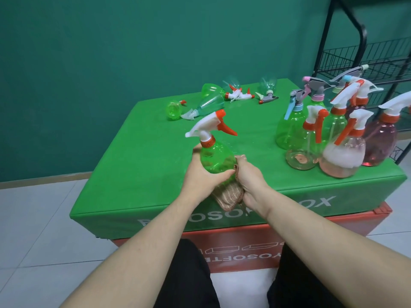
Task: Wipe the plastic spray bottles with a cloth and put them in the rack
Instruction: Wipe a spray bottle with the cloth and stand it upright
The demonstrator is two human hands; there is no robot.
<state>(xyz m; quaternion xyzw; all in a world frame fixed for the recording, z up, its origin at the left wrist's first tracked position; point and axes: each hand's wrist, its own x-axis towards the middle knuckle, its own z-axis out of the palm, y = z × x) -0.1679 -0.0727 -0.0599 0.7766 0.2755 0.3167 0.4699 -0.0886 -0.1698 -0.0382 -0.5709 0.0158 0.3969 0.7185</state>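
**Green bottle held and wiped over front of box**

Left hand (201,174) wraps the lower body of a green spray bottle (214,157), fingers curled under it. Bottle sits above the near-centre of the green box top (142,156), long axis near upright, tilted slightly left – white nozzle tip points left, red trigger points right. Right hand (251,181) grips a brown striped cloth (224,194), bunched and pressed to the bottle's right side; cloth tail hangs below both hands. Upright bottles cluster (333,134) at right edge, green and pink, touching each other. Lying bottles (209,103) far left-back, on their sides. Black wire rack (382,58) behind right – beside the box.
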